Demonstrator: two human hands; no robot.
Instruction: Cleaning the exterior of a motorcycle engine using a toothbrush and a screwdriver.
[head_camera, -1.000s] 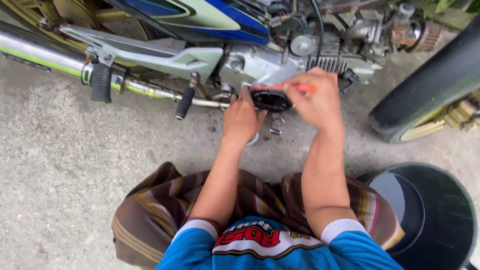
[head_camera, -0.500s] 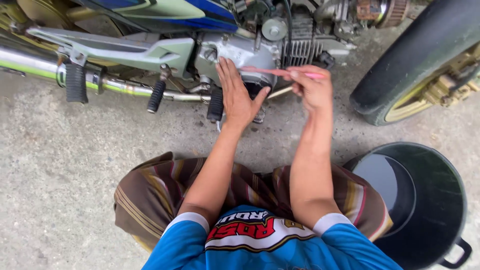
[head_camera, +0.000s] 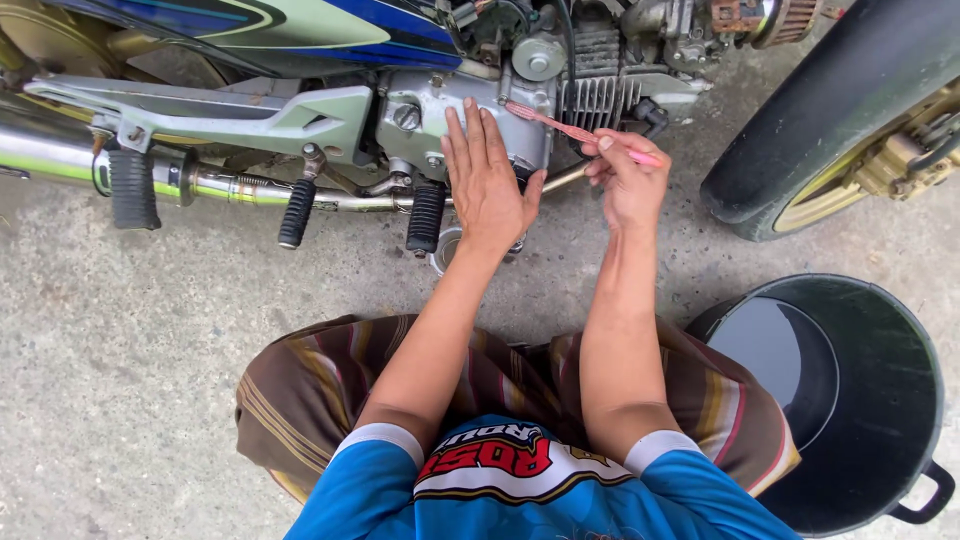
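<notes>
Nearest the camera: blue shirt (head_camera: 520, 490) with a red, white and yellow printed panel across the chest, white cuff bands on both short sleeves; below it a brown striped cloth (head_camera: 330, 390) over the bent knees. To the right on the concrete floor (head_camera: 130, 350) stands 1 black round bucket (head_camera: 860, 400), dark liquid inside, 1 side handle at lower right. Both forearms extend forward from the shirt toward the motorcycle. Left hand (head_camera: 488, 185): palm flat against the grey engine side cover (head_camera: 450, 115), fingers straight and slightly spread, thumb angled out to the right, wrist over the black footpeg (head_camera: 425, 215). Right hand (head_camera: 625, 180): raised just right of the left hand, fingers curled and pressed together, pinching the near end of a thin pink toothbrush (head_camera: 580, 133). The toothbrush slants up and left; its far end lies against the engine side cover, just above the left fingertips. Further left along the frame: 2 more black rubber pegs (head_camera: 132, 188), a chrome exhaust pipe (head_camera: 60, 160) running horizontally, a silver bracket above it. Behind: finned cylinder (head_camera: 590, 75), and a blue-and-green bodywork panel (head_camera: 260, 25) with curved stripe graphics. Far right: black front tyre (head_camera: 830, 110) with a gold rim, resting on the floor, well apart from both hands.
</notes>
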